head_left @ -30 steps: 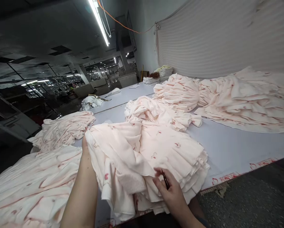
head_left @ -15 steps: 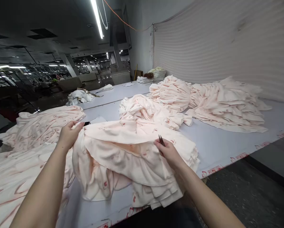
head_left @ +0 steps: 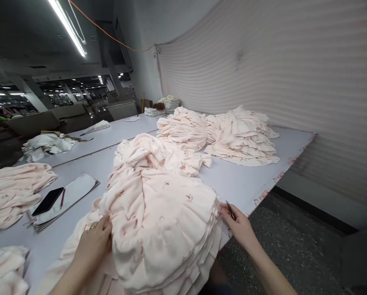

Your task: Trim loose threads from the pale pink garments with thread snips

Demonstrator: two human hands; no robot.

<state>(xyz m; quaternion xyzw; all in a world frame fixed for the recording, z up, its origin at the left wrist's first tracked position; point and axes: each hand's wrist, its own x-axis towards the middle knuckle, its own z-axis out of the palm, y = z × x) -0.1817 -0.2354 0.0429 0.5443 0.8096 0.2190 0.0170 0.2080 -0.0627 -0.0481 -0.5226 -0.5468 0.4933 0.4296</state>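
A thick stack of pale pink fabric pieces with small reddish prints (head_left: 171, 221) lies in front of me, its layered edges hanging over the near side of the table. At the stack's left side, my left hand (head_left: 94, 241), a ring on one finger, is closed on the soft cloth; its fingertips are partly hidden in the folds. My right hand (head_left: 237, 223) pinches the layered edge at the stack's right. Tucked in that same hand is a pair of dark thread snips (head_left: 231, 210), points up.
More pink fabric heaps lie behind (head_left: 241, 137) and at left (head_left: 14, 192). A black phone (head_left: 48, 200) and a pencil (head_left: 62, 197) rest on a white paper pad (head_left: 79, 190). White cloth scraps (head_left: 50, 143) sit farther back. The table's right edge (head_left: 275, 180) borders the floor.
The view has turned right. The cloth piece held stretched between both hands is lowered to the left. My right hand has moved to the stack's right edge, my left to its left side.
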